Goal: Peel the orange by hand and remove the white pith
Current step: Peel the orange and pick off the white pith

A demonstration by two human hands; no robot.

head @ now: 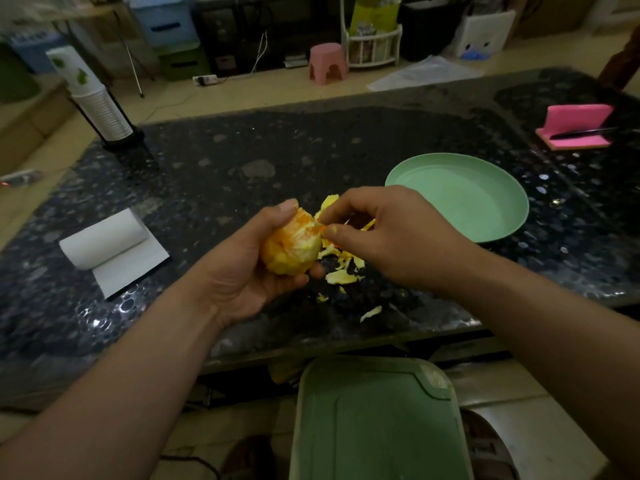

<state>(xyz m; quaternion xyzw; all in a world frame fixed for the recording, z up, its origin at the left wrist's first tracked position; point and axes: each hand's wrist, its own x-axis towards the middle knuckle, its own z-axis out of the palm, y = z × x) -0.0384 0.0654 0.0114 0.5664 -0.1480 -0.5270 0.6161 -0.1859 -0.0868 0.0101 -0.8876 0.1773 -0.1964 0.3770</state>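
Fingers [334, 233] of my right hand [388, 233] pinch a thin white pith strand [318, 221] at frame centre — I'd pull slowly, along the segment. My left hand [242, 282] curls round the half-peeled round orange [292, 249], over the dark speckled stone desk [242, 150].

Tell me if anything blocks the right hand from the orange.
Nothing visible does. The right hand pinches a shred at the top of the orange, which the left hand grips. Peel scraps lie on the table below, out of the way.

One orange [293, 249], one green plate [462, 199], one paper roll [104, 237], one pink stool [327, 60].
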